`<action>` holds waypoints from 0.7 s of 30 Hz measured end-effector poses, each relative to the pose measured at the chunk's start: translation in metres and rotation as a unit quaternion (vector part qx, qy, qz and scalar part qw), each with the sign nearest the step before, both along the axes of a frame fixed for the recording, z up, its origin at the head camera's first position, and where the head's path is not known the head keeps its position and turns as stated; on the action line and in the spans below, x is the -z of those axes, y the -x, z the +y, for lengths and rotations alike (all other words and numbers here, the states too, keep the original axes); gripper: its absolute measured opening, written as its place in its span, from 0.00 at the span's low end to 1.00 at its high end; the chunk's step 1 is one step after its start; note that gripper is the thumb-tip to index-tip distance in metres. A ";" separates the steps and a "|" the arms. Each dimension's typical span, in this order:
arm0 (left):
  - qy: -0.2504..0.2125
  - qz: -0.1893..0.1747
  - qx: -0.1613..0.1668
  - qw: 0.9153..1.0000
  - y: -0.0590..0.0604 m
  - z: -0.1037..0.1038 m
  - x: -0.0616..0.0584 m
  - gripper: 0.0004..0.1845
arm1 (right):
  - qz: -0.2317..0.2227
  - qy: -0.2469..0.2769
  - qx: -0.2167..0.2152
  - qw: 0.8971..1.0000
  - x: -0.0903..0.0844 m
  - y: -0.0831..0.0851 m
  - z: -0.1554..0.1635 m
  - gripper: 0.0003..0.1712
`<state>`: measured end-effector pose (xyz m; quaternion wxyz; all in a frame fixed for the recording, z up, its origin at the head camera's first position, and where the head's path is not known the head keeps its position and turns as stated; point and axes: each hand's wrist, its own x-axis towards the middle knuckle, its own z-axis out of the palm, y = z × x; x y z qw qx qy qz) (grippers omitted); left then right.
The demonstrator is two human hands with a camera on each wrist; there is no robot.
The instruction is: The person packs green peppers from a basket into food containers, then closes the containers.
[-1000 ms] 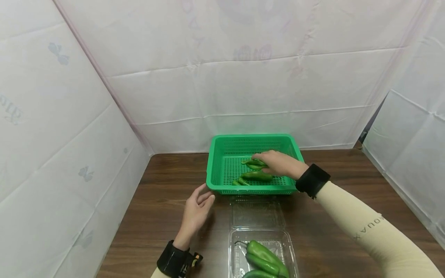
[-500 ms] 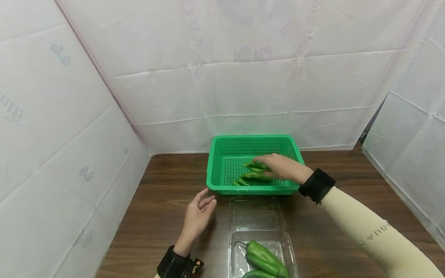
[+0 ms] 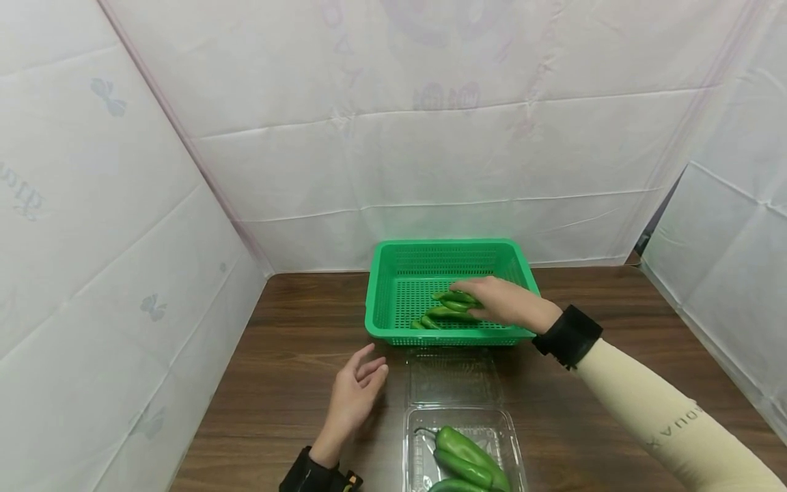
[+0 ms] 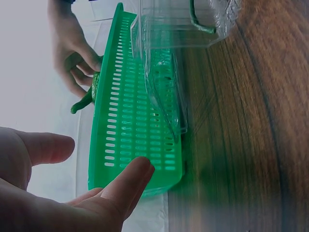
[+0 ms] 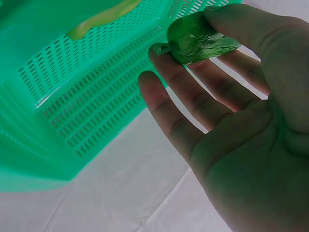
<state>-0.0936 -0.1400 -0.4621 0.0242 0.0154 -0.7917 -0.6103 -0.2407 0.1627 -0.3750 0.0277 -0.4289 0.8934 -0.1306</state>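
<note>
My right hand is over the green mesh basket. Its thumb and fingers pinch a green pepper, whose short stem points out past the fingertips in the right wrist view. More green peppers lie around and below it in the basket. Just in front of the basket's near left corner, my left hand hovers with loosely bent fingers and nothing in them. To its right, a clear plastic clamshell box holds several larger green peppers; the near ones are cut off by the frame edge.
The box's clear lid lies folded back flat, reaching to the basket's front. All this stands on a dark wood-grain table. White plastic sheeting rises right behind the basket and along both sides.
My right hand has shifted slightly right and toward me, still over the basket. My left hand has drawn back from the basket's corner toward me. The peppers in the box have not moved.
</note>
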 end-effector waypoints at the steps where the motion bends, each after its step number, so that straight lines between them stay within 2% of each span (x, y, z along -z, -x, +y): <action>1: -0.001 -0.002 -0.001 1.000 0.000 0.000 0.001 0.29 | -0.001 -0.001 0.001 1.000 0.000 -0.001 0.000 0.33; 15: -0.028 0.001 0.001 1.000 -0.010 0.004 0.003 0.30 | 0.010 0.000 -0.013 1.000 -0.003 -0.017 -0.004 0.33; 21: -0.025 0.005 0.005 1.000 -0.013 0.005 0.006 0.30 | 0.012 0.004 -0.012 1.000 0.000 -0.020 -0.003 0.33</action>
